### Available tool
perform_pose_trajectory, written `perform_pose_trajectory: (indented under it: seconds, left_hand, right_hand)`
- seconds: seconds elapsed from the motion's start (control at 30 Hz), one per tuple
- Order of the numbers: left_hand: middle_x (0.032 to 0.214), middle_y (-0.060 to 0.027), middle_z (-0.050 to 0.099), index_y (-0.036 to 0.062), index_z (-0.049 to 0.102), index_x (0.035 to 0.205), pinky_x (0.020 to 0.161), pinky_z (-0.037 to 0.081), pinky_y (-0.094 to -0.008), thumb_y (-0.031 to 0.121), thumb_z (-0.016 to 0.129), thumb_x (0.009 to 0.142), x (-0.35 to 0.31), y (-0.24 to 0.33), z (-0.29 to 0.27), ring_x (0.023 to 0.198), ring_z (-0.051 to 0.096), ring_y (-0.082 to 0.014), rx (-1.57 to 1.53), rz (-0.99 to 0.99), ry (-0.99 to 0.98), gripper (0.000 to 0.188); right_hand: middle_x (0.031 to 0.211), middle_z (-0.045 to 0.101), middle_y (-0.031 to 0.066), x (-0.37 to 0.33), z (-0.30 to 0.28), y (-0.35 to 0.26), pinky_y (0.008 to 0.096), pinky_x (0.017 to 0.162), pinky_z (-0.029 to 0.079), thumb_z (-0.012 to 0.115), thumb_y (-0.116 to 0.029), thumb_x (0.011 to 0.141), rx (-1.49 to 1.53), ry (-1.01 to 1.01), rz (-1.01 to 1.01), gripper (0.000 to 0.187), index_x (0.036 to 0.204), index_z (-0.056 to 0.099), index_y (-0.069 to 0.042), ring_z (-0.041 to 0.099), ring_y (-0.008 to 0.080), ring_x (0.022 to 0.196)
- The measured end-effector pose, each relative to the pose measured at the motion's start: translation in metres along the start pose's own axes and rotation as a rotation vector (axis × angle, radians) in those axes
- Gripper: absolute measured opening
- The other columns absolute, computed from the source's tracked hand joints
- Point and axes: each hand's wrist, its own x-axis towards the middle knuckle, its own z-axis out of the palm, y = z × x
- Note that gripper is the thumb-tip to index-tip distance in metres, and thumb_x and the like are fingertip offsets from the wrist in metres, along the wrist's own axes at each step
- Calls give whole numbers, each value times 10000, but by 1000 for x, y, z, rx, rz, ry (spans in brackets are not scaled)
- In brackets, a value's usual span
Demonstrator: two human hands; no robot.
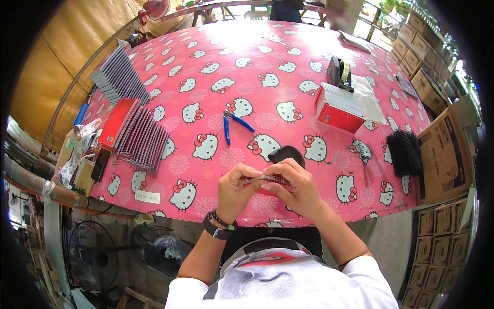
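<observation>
Close to the table's near edge, both my hands hold a small spiral-bound notebook (277,179), its coil edge turned up. My left hand (237,188) pinches one end with thumb and fingers. Around the other end, my right hand (297,186) has its fingers curled, thumb by the coil. The fingers hide most of the notebook; a bit of red shows beneath. Just beyond my right hand lies a curved black object (288,153) whose kind I cannot make out. Farther off are blue-handled cutting pliers (234,124), handles spread apart.
Stacked spiral notebooks (141,136) and another stack (118,77) stand at left on the pink patterned table (221,110). Rightward are a red-and-white pad stack (339,108), a tape dispenser (339,74), black coils (404,153) and a cardboard box (445,154). A paper slip (147,196) lies near left.
</observation>
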Motion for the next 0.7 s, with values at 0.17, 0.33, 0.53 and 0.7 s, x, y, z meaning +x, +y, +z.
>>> perform_pose_trajectory:
  seconds: [0.17, 0.33, 0.53, 0.7]
  left_hand:
    - [929, -64, 613, 7, 610, 933, 733, 484, -232, -66, 706, 785, -6, 8, -2, 852, 586, -99, 247, 100, -14, 191]
    - [914, -68, 615, 11, 580, 929, 735, 504, -246, -68, 700, 791, -7, 7, -4, 839, 598, -106, 99, 17, 36, 199]
    - [866, -34, 621, 39, 568, 922, 718, 498, -242, 36, 700, 830, -3, 18, -22, 795, 585, -86, 288, 32, 175, 161]
    - [953, -51, 599, 22, 581, 975, 771, 444, -294, 294, 462, 1006, 63, 126, -118, 859, 548, -152, 760, 438, 712, 298]
  right_hand:
    - [811, 566, 108, 6, -1, -7, 368, 671, 447, 709, -122, 793, 26, -78, 134, 214, 916, 580, -4, 536, 279, 759]
    - [840, 570, 128, 12, 6, -8, 391, 685, 450, 634, -53, 831, -53, -102, -27, 128, 931, 578, 4, 534, 311, 782]
    - [1109, 537, 200, 16, 7, -5, 437, 899, 425, 651, -160, 846, -99, -285, -41, 462, 1234, 474, 16, 498, 380, 1033]
    - [1434, 314, 270, 12, -35, 18, 481, 1087, 274, 714, -403, 791, -233, -167, 275, 878, 1432, 270, -1, 302, 433, 1312]
